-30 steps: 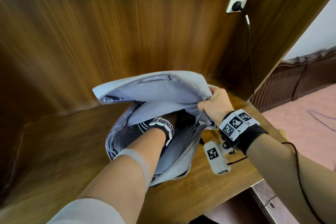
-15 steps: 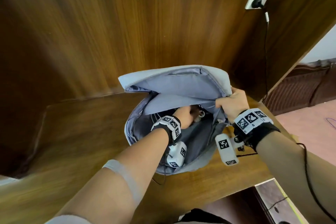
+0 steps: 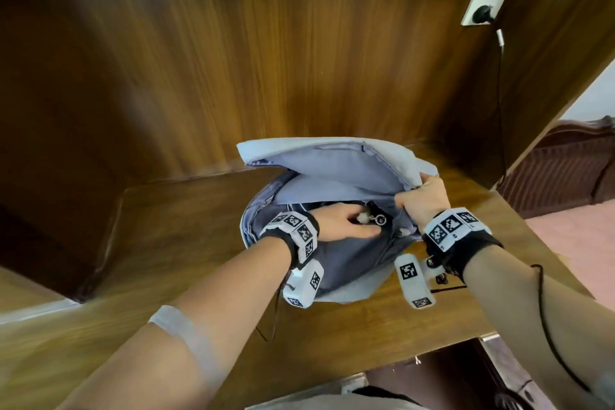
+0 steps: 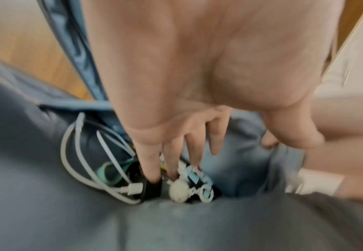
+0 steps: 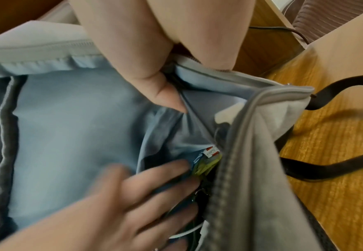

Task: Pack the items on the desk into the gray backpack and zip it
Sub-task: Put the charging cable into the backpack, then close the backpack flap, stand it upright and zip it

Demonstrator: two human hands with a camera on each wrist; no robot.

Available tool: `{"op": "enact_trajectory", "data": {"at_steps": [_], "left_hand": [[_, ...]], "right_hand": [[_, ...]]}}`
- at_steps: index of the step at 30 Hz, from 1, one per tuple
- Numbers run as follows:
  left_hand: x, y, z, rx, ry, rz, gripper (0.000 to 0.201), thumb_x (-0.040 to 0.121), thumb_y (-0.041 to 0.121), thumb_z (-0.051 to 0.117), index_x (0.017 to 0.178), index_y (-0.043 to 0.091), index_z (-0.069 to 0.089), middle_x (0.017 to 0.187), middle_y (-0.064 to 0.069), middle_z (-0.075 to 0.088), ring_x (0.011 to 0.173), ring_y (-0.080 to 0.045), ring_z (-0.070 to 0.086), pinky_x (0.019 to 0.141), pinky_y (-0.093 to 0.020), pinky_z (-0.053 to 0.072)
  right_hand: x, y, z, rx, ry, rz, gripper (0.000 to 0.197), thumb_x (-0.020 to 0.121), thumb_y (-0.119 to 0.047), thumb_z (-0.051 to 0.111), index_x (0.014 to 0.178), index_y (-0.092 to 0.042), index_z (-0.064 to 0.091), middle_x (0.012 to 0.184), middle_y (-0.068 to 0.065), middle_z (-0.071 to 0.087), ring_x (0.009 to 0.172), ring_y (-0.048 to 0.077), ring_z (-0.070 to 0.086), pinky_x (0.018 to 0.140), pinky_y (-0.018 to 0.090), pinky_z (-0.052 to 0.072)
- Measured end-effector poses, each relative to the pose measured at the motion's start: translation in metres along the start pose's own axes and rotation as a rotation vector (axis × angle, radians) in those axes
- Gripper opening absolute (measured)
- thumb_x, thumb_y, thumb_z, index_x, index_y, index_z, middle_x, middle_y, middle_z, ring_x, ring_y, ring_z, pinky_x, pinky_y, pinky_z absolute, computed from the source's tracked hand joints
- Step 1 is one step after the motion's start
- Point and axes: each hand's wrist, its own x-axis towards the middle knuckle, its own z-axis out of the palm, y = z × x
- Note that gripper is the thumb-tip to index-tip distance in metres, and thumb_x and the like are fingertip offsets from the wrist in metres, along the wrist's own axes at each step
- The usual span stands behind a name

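The gray backpack (image 3: 332, 160) lies open on the wooden desk (image 3: 166, 243), its flap raised. My left hand (image 3: 346, 223) reaches inside with straight fingers (image 4: 150, 169) that press down on things in an inner pocket. Those things are a keychain with a white ball figure (image 4: 187, 185), whose ring (image 3: 379, 219) shows in the head view, a black block (image 4: 150, 190) and a coiled white cable (image 4: 73, 161). My right hand (image 3: 422, 200) grips the edge of the backpack's opening, thumb (image 5: 161, 88) inside the lining (image 5: 69, 118), and holds it wide.
Wooden wall panels stand close behind the bag. A wall socket (image 3: 486, 8) at the upper right holds a black plug, and its cable hangs down. A black backpack strap (image 5: 305, 171) trails on the desk at the right. The desk's front edge is near my arms.
My left hand has risen from deep in the bag to the inner pocket, and its fingers now lie straight on the keychain. My right hand keeps its grip on the opening.
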Motion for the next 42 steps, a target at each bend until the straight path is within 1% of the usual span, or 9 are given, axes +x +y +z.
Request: {"op": "enact_trajectory", "data": {"at_steps": [6, 10, 15, 20, 23, 27, 32, 37, 42], "left_hand": [[-0.082, 0.002, -0.034, -0.864, 0.091, -0.128, 0.075, 0.080, 0.065, 0.060, 0.134, 0.013, 0.051, 0.139, -0.012, 0.059, 0.126, -0.029, 0.058, 0.106, -0.051, 0.047], [-0.085, 0.002, -0.043, -1.587, 0.160, -0.270, 0.104, 0.067, 0.071, 0.070, 0.134, -0.002, 0.040, 0.135, -0.028, 0.056, 0.116, -0.045, 0.061, 0.094, -0.061, 0.051], [-0.078, -0.002, -0.024, -1.552, 0.460, -0.391, 0.021, 0.095, 0.008, 0.051, 0.115, 0.003, 0.053, 0.119, -0.024, 0.061, 0.104, -0.040, 0.063, 0.082, -0.054, 0.054], [-0.097, -0.045, -0.003, -1.468, 0.492, -0.582, 0.039, 0.093, 0.004, 0.053, 0.133, 0.008, 0.054, 0.123, -0.017, 0.064, 0.103, -0.032, 0.065, 0.055, -0.043, 0.059], [-0.111, -0.073, 0.022, -1.143, 0.586, -0.734, 0.046, 0.085, 0.021, 0.071, 0.126, 0.009, 0.055, 0.115, -0.013, 0.065, 0.100, -0.032, 0.064, 0.075, -0.045, 0.058], [-0.120, -0.110, 0.048, -0.741, 0.732, -0.986, 0.111, 0.041, 0.065, 0.084, 0.129, 0.014, 0.039, 0.125, -0.010, 0.051, 0.109, -0.032, 0.055, 0.087, -0.046, 0.056], [-0.113, -0.096, 0.069, -1.478, 0.493, -0.683, 0.070, 0.069, 0.038, 0.086, 0.125, 0.017, 0.050, 0.126, -0.021, 0.056, 0.114, -0.043, 0.058, 0.092, -0.063, 0.051], [-0.095, -0.083, 0.033, -1.135, 0.725, -0.631, 0.036, 0.078, -0.003, 0.071, 0.112, 0.006, 0.065, 0.113, -0.018, 0.070, 0.109, -0.039, 0.065, 0.085, -0.054, 0.055], [-0.124, -0.057, -0.080, -0.629, 0.384, -0.466, 0.048, 0.083, -0.002, 0.069, 0.125, 0.018, 0.063, 0.121, -0.004, 0.070, 0.112, -0.026, 0.064, 0.085, -0.041, 0.054]], "right_hand": [[-0.015, 0.004, 0.004, -0.175, -0.051, -0.074, 0.031, 0.071, 0.005, 0.067, 0.073, -0.023, 0.054, 0.081, 0.010, 0.063, 0.088, 0.035, 0.063, 0.080, 0.045, 0.055], [-0.016, 0.036, 0.005, -0.395, -0.277, -0.089, 0.086, 0.059, -0.030, 0.080, 0.137, -0.025, 0.045, 0.121, 0.006, 0.056, 0.114, 0.029, 0.056, 0.097, 0.046, 0.049], [-0.025, 0.108, -0.015, -0.121, -0.417, 0.269, 0.110, 0.064, -0.001, 0.069, 0.156, -0.027, 0.017, 0.140, 0.005, 0.040, 0.129, 0.028, 0.044, 0.095, 0.042, 0.045], [-0.035, 0.138, 0.001, -0.318, -0.174, 0.219, 0.069, 0.077, 0.008, 0.053, 0.142, -0.013, 0.045, 0.136, 0.018, 0.055, 0.110, 0.038, 0.061, 0.089, 0.047, 0.057], [-0.048, 0.138, 0.013, -0.479, -0.116, 0.261, 0.055, 0.084, 0.002, 0.055, 0.137, -0.007, 0.048, 0.143, 0.020, 0.039, 0.108, 0.043, 0.056, 0.092, 0.036, 0.048], [-0.051, 0.149, 0.016, -0.512, -0.075, 0.380, 0.048, 0.085, -0.005, 0.060, 0.132, -0.007, 0.051, 0.130, 0.026, 0.056, 0.112, 0.044, 0.060, 0.090, 0.040, 0.049], [-0.046, 0.149, 0.011, -0.506, -0.099, 0.451, 0.029, 0.086, -0.007, 0.063, 0.114, 0.000, 0.061, 0.102, 0.021, 0.067, 0.089, 0.038, 0.064, 0.075, 0.032, 0.047], [-0.049, 0.134, 0.002, -0.582, -0.202, 0.386, 0.013, 0.086, -0.015, 0.063, 0.084, -0.006, 0.072, 0.075, 0.011, 0.067, 0.063, 0.021, 0.057, 0.058, 0.028, 0.042], [-0.031, 0.088, -0.026, -0.567, -0.095, 0.297, 0.019, 0.090, -0.016, 0.055, 0.095, -0.008, 0.071, 0.095, 0.019, 0.069, 0.066, 0.027, 0.056, 0.065, 0.029, 0.044]]}}
